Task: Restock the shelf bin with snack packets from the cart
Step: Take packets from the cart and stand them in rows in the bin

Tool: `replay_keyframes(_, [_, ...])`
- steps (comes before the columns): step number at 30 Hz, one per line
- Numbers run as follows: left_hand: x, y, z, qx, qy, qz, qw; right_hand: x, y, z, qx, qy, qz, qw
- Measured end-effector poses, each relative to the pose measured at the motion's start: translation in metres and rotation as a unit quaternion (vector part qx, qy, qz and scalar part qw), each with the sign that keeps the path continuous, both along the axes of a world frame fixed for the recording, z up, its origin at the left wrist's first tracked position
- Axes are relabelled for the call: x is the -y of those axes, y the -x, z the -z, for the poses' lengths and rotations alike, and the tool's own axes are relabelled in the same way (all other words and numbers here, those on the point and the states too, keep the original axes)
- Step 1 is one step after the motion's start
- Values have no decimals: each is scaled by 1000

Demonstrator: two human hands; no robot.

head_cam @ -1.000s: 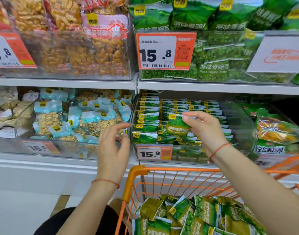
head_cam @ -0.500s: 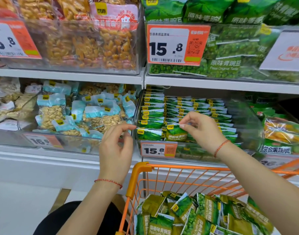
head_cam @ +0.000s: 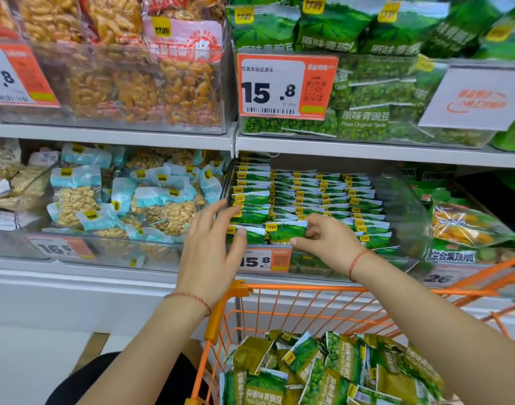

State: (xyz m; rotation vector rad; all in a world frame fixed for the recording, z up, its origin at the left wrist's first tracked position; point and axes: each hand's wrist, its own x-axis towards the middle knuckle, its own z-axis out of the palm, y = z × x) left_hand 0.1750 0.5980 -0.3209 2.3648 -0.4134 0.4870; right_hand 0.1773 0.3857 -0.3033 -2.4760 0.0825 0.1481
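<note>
1. My right hand point(head_cam: 326, 241) pinches a green snack packet point(head_cam: 285, 230) at the shelf bin's point(head_cam: 408, 206) front row.
2. My left hand point(head_cam: 212, 249), fingers spread apart, touches neighbouring packets.
3. The orange cart point(head_cam: 309, 287) below holds more packets.

Packet point(head_cam: 285, 230) lowered into bin front; left hand point(head_cam: 212, 252) closer.

Counted around the orange cart point(head_cam: 309, 287): two hands, two red wrist strings, five price tags above — green packets too many to count.

A shop aisle: price tags point(head_cam: 287, 86) on stocked snack shelves point(head_cam: 367, 150), orange cart point(head_cam: 309, 290) below.
</note>
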Motion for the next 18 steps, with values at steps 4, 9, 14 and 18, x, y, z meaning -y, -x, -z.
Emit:
replay_keyframes(4, [8,-18,4,23,-46,2,999,3,-9,2,44,-54,30,997])
replay_keyframes(9, [13,-36,15,75,-54,31,995,8,-41,-3,93,-260,145,950])
replay_keyframes(14, [8,-47,23,87,-3,60,994,5,-100,3,95,-261,197,940])
replay_keyframes(18, [1,-67,8,120,21,87,989,11,-149,14,88,-243,228,939])
